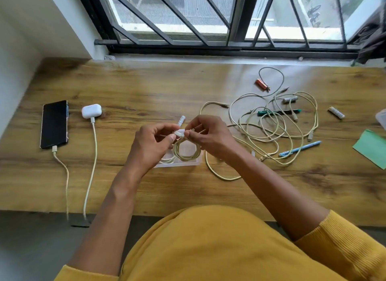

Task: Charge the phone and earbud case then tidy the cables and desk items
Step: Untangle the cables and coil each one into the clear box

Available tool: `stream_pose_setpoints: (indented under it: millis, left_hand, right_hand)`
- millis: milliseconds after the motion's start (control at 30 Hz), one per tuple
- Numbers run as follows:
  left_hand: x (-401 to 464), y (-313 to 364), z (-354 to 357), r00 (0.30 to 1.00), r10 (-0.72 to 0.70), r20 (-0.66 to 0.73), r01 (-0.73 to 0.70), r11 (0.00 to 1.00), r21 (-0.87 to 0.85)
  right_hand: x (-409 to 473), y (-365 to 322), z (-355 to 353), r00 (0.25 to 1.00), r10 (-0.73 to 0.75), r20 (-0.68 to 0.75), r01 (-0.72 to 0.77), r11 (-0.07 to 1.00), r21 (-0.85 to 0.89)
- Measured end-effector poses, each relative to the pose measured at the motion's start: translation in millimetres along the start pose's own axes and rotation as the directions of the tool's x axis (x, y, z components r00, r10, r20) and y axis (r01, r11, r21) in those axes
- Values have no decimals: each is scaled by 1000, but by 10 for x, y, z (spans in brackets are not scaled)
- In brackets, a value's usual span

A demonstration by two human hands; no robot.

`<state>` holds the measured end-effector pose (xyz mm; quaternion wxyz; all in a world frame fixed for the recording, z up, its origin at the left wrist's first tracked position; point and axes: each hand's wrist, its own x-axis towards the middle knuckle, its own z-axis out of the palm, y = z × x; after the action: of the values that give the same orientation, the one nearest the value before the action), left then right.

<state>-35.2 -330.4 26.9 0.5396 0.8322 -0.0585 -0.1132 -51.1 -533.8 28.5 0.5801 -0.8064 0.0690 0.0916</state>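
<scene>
A black phone [54,124] lies at the desk's left with a cream cable [66,182] plugged into its near end. Beside it a white earbud case [91,111] has a white cable [92,165] plugged in. Both cables run off the front edge. At the middle, my left hand [154,140] and my right hand [206,134] pinch a small white tie [180,132] around a coiled cream cable [186,153]. The coil hangs over a clear plastic box [179,162]. A tangle of loose cream cables [271,124] lies to the right.
Among the tangle lie a green marker [278,112], a blue pen [300,148], an orange lighter [262,84] and batteries [290,99] [336,112] [181,120]. Green paper [371,148] sits at the right edge. A barred window [208,19] runs behind the wooden desk [146,88].
</scene>
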Motion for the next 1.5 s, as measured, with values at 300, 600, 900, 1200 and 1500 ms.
stream_pose_setpoints:
  millis: [300,600,900,1200,1500]
  left_hand:
    - [-106,-108,67,978,-103,-181,104,995,-7]
    - [-103,-165,299,970,-53,-239,147,907,395]
    - [-41,96,246,950,40,-309,92,911,402]
    - [84,465,755,981,112,-161,-62,955,289]
    - [226,606,1448,991,131,-25,-116,940,320]
  right_hand:
    - [103,122,169,978,-209,21,206,933,-296]
    - [98,237,248,918,-395,42,302,623,-721]
    - [-3,212,0,938,-341,-62,235,757,-610]
    - [-174,467,-693,930,-241,-278,63,849,-525]
    - [-451,882,-1380,952,-47,-302,-147,796,-587]
